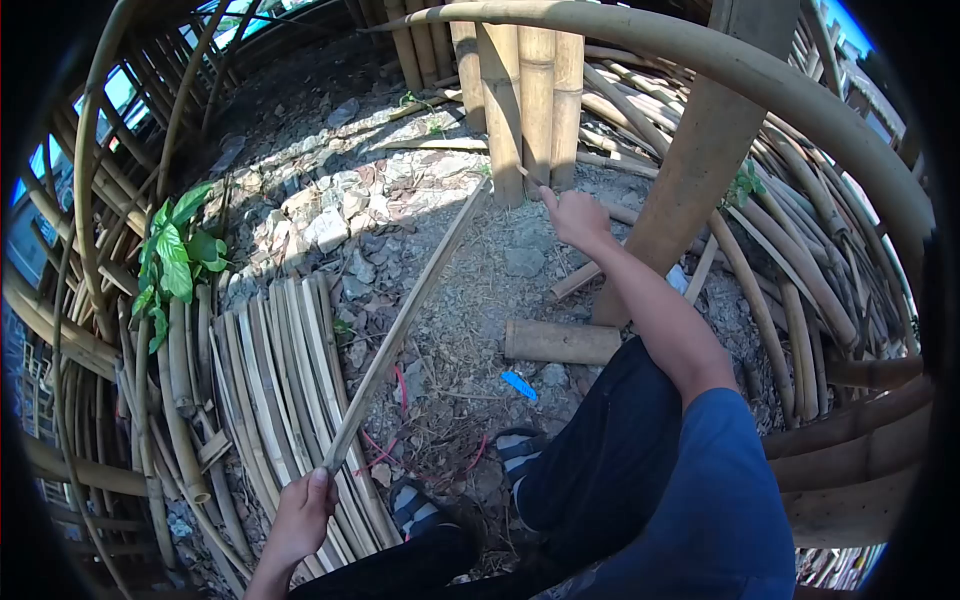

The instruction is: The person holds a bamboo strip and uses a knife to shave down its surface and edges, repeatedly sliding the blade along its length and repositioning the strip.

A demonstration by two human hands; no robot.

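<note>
My left hand, low in the view, is closed around the near end of a long split bamboo strip. The strip slants up and away, its far end beside the upright bamboo poles. Close to those poles, my right hand is closed on a thin, brownish stick-like piece that points up and left; I cannot tell its exact kind. Beneath the left hand and strip lies a row of split bamboo strips, side by side on the ground.
A short bamboo section and a blue scrap lie near my feet. A thick slanted post stands right of my right hand, under a curved bamboo pole. Bamboo poles are heaped at right; a leafy plant grows at left.
</note>
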